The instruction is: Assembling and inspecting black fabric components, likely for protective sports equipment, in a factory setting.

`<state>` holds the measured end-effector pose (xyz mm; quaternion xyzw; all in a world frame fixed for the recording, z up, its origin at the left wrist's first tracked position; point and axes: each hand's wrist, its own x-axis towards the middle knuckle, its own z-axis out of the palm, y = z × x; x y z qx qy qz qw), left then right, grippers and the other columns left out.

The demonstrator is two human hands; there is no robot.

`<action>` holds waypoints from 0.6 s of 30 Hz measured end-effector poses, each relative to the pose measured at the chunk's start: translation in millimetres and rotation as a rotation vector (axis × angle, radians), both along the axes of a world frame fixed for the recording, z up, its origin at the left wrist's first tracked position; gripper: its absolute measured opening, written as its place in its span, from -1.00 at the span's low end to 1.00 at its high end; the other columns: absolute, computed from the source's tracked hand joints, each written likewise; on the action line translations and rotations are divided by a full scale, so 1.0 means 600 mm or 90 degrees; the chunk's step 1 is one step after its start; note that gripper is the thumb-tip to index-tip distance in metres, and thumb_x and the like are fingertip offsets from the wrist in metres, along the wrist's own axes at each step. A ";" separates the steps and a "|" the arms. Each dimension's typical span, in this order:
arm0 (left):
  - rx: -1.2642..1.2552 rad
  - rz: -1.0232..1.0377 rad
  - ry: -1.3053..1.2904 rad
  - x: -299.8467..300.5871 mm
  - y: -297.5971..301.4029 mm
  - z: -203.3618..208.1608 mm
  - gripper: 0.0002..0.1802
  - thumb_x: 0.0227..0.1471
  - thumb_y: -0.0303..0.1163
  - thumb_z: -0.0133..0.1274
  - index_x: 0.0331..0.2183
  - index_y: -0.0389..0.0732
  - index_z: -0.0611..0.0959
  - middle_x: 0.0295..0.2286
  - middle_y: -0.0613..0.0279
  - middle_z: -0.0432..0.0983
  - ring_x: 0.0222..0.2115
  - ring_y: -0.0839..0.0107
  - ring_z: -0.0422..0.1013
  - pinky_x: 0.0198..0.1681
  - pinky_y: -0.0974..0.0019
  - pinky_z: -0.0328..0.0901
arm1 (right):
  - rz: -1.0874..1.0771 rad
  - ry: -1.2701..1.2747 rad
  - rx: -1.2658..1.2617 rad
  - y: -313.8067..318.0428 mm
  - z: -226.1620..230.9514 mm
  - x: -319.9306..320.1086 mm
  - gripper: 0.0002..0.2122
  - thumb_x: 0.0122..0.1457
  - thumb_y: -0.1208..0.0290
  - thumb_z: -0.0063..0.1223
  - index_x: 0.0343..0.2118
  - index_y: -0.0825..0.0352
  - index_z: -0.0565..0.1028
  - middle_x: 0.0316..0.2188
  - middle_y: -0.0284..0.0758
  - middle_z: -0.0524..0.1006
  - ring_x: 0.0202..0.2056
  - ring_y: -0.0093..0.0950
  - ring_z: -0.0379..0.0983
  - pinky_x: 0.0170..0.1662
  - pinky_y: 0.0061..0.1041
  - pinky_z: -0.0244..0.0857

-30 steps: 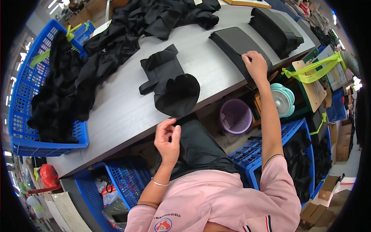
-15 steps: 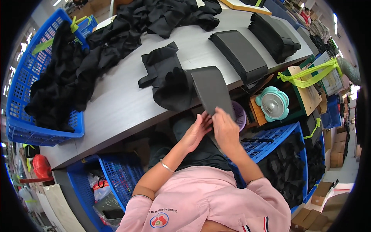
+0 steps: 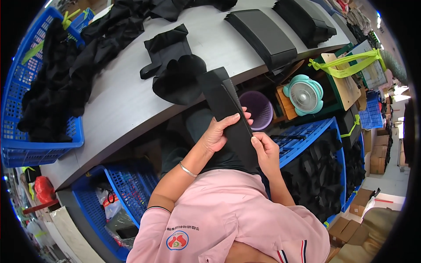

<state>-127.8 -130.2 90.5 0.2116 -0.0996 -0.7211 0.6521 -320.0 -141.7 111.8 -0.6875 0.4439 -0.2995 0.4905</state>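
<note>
Both hands are closed on one long flat black piece (image 3: 228,114), held up in front of the near edge of the grey table (image 3: 114,105): the left hand (image 3: 219,133) grips its left side with the fingers curled over the face, and the right hand (image 3: 264,151) pinches its right edge lower down. On the table just beyond the piece lies a small heap of black fabric (image 3: 173,65), and below the table's edge, right of the piece, stand a purple basket (image 3: 258,107) and a teal fan (image 3: 303,94).

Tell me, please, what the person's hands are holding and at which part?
Both hands hold one flat black sleeve-like piece: the left hand grips its left edge near mid-length, and the right hand pinches its right edge lower down.
</note>
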 end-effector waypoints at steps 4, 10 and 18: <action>0.070 0.073 -0.106 0.015 0.020 0.015 -0.57 0.07 -0.38 0.20 -0.04 -0.38 0.55 -0.23 0.05 0.62 -0.20 0.26 0.57 -0.05 0.19 0.47 | -0.019 0.073 -0.237 0.016 0.019 0.042 -0.66 0.18 0.41 0.19 -0.02 0.41 0.42 -0.10 -0.16 0.47 -0.24 -0.36 0.48 -0.12 -0.44 0.36; -0.011 0.246 -0.438 0.029 0.061 0.013 -0.57 0.14 -0.33 0.13 -0.01 -0.39 0.54 -0.04 0.04 0.49 -0.04 0.31 0.44 0.04 0.26 0.33 | 0.126 -0.057 0.004 0.006 0.020 0.070 -0.61 0.27 0.42 0.08 0.12 0.41 0.40 -0.14 -0.23 0.61 -0.14 -0.57 0.50 -0.04 -0.54 0.36; 0.222 0.726 -1.224 0.158 0.061 0.013 -0.67 0.05 -0.57 0.08 -0.10 -0.21 0.68 0.16 0.13 0.24 0.02 0.12 0.25 0.02 0.28 0.25 | 0.181 0.016 -0.107 -0.033 0.038 0.114 -0.63 0.21 0.52 0.11 0.10 0.36 0.47 -0.09 -0.20 0.62 -0.12 -0.55 0.55 -0.02 -0.57 0.36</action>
